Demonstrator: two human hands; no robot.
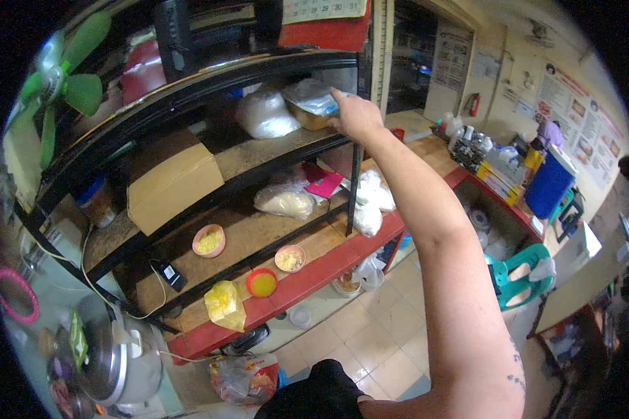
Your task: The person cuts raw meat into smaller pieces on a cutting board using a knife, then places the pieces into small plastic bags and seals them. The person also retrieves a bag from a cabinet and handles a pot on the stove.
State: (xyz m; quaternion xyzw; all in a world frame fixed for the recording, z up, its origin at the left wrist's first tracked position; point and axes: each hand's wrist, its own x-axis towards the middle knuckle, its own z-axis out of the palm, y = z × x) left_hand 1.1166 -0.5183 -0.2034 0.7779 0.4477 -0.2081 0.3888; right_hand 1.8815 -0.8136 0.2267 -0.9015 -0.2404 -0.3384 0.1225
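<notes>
My right hand (357, 116) reaches up to the right end of a shelf, at a container (312, 121) topped with clear plastic bags (309, 97); its index finger points out over the plastic, and whether the other fingers grip anything cannot be told. Left of it lies a bundle of clear plastic (270, 115). My left hand is out of view. On lower shelf levels stand a pink bowl of yellow crumbs (208, 242), a second pink bowl (290, 258), a red bowl of yellow liquid (262, 283) and a yellow plastic bag (225, 305). A bag of pale food (285, 203) lies under the hand's shelf.
An open cardboard box (175, 188) sits on the shelf. White knotted bags (368, 204) rest by the black post. At the lower left is a large metal cooker (136, 361), below a green fan (57, 81). A green plastic chair (524, 277) and a blue cooler (550, 183) are at the right.
</notes>
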